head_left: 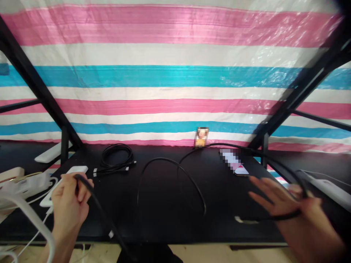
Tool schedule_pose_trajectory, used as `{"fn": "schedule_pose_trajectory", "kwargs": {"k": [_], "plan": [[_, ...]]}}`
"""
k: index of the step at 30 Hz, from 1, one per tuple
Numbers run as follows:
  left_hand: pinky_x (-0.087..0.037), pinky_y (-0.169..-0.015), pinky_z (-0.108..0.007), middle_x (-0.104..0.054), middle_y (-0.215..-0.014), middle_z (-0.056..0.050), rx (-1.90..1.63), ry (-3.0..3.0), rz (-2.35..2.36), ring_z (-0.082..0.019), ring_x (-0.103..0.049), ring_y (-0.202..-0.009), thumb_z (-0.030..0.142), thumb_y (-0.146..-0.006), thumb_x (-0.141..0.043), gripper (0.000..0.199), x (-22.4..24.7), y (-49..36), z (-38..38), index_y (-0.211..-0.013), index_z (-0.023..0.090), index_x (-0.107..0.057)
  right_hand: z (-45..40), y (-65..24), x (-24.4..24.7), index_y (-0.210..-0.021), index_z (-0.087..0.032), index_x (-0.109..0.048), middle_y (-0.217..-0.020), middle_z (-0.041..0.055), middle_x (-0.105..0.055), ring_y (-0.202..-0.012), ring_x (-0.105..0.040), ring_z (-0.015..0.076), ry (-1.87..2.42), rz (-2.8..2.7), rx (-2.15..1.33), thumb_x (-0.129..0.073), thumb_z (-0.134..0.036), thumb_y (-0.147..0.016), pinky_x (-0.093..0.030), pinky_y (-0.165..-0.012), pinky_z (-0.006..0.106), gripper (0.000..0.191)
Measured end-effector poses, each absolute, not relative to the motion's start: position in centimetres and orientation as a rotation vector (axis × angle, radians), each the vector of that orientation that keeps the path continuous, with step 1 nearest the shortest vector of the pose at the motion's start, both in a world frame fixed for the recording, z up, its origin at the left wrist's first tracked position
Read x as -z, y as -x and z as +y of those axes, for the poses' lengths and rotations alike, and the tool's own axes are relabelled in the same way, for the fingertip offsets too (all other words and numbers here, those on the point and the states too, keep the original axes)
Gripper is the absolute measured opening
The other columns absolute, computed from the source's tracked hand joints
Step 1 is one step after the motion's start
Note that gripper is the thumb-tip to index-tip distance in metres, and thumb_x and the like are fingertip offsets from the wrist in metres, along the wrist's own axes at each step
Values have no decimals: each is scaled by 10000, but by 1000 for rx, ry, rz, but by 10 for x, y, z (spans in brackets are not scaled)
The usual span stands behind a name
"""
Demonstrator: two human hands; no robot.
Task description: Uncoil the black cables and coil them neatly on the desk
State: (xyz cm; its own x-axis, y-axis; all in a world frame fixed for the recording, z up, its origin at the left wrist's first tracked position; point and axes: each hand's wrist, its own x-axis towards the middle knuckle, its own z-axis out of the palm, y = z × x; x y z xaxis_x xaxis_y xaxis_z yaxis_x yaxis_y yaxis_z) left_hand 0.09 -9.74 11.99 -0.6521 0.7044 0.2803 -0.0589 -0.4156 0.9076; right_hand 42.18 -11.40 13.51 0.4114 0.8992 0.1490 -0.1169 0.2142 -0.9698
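A long black cable (189, 175) loops over the black table between my hands. My left hand (71, 195) is closed around one part of it at the left, and a black length (104, 213) hangs from there toward the table's front edge. At the right, my right hand (282, 201) is blurred by motion. Its fingers stretch to the left while the cable runs across the hand by the thumb and is held there. A loose cable end with a light metal-looking plug (245, 220) sticks out to the left below those fingers.
A coiled black cable (117, 157) with plugs lies at the back left. A phone (241, 170) with a blurred-out screen and a small blurred-out item (201, 137) are at the back. White adapters and wires (30, 184) crowd the left. Black frame bars (296, 98) slant up both sides.
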Motion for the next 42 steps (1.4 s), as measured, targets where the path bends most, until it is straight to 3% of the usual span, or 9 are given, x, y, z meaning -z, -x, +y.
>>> {"fn": "schedule_pose_trajectory", "kwargs": {"k": [3, 8, 12, 14, 17, 22, 32, 38, 42], "plan": [[-209, -322, -164, -327, -311, 94, -2134, -1038, 1260, -32, -259, -281, 489, -713, -712, 341, -127, -16, -95, -627, 175, -608, -110, -377, -128, -816, -272, -582, -1135, 88, -667, -1168, -555, 348, 917, -932, -1169, -567, -567, -839, -570, -683, 470, 296], [-199, -296, -168, -336, -297, 88, -2144, -1114, 1106, -33, -245, -252, 524, -709, -708, 362, -148, -47, -89, -615, 188, -612, -103, -313, -120, -845, -250, -556, -1270, 82, -608, -1265, -479, 289, 722, -1171, -1467, -513, -529, -898, -489, -909, 542, 287], [-192, -281, -156, -315, -309, 95, -2160, -1130, 1022, -26, -230, -251, 556, -716, -686, 418, -160, -68, -86, -580, 181, -564, -96, -281, -116, -791, -208, -501, -1275, 120, -596, -1139, -583, 256, 835, -1283, -1535, -453, -569, -913, -490, -926, 444, 384], [-189, -276, -146, -323, -315, 99, -2172, -1136, 1019, -25, -236, -252, 530, -727, -688, 391, -161, -74, -85, -593, 181, -575, -93, -273, -117, -810, -198, -498, -1199, 136, -631, -1015, -635, 236, 902, -1360, -1559, -423, -586, -917, -546, -721, 320, 409], [-194, -280, -141, -347, -321, 104, -2221, -1132, 1052, -25, -240, -258, 477, -740, -695, 332, -159, -77, -84, -630, 178, -600, -92, -274, -118, -869, -195, -506, -992, 110, -696, -736, -628, 161, 1046, -1399, -1606, -426, -617, -900, -403, -447, 185, 430], [-177, -295, -167, -326, -326, 107, -2268, -1153, 1219, -32, -231, -276, 504, -770, -645, 371, -156, -62, -84, -624, 173, -564, -85, -307, -112, -843, -201, -526, -648, -11, -630, -510, -485, 71, 1207, -1233, -1503, -566, -642, -812, -357, -438, 139, 443], [-170, -354, -209, -424, -385, 68, -2329, -977, 1658, -28, -334, -349, 242, -802, -592, 267, -133, 22, -79, -568, 115, -584, -76, -408, -115, -774, -236, -544, -924, 65, -702, -800, -682, 212, 1187, -788, -832, -704, -521, -741, -423, -394, 184, 328], [-151, -324, -221, -377, -350, 81, -2342, -778, 1876, -44, -287, -325, 251, -766, -596, 286, -120, 40, -87, -514, 147, -512, -88, -446, -102, -769, -266, -683, -712, 1, -670, -651, -647, 173, 1153, -564, -885, -729, -437, -729, -403, -344, 208, 181], [-159, -330, -219, -390, -354, 76, -2306, -768, 1925, -43, -302, -320, 257, -743, -592, 301, -118, 34, -90, -479, 156, -489, -93, -448, -104, -832, -326, -713, -946, -3, -712, -1125, -577, 246, 1054, -696, -873, -603, -420, -829, -567, -629, 282, 144]]}}
